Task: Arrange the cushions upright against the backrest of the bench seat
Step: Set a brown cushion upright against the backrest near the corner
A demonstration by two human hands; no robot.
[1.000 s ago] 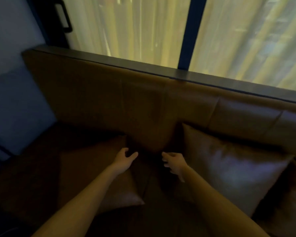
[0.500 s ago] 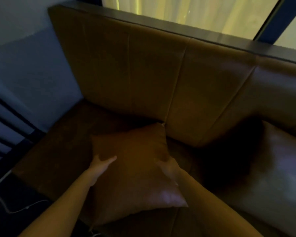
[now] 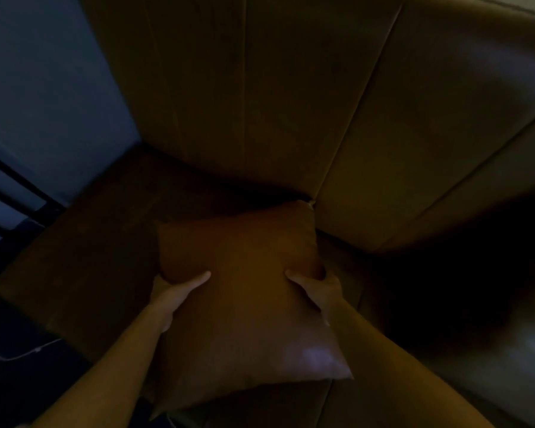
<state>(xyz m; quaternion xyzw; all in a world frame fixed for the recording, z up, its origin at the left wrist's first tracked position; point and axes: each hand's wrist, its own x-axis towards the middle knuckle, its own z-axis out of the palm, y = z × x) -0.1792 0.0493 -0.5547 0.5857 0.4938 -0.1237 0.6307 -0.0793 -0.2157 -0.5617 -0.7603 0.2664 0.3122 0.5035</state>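
A brown leather cushion (image 3: 244, 304) lies slightly raised over the bench seat (image 3: 99, 242), its far corner near the padded backrest (image 3: 244, 103). My left hand (image 3: 176, 291) grips its left edge, thumb on top. My right hand (image 3: 317, 288) grips its right edge, fingers curled into the leather. A second cushion (image 3: 522, 350) shows only as a dim, blurred shape at the far right. The scene is very dark.
A blue-grey wall (image 3: 44, 88) closes off the bench at the left. Dark rails (image 3: 10, 193) and a thin white cable (image 3: 22, 355) lie at the lower left beyond the seat's end.
My hands went from hovering open between the cushions to gripping both sides of the left cushion. The view swung down and left, so the window left the frame.
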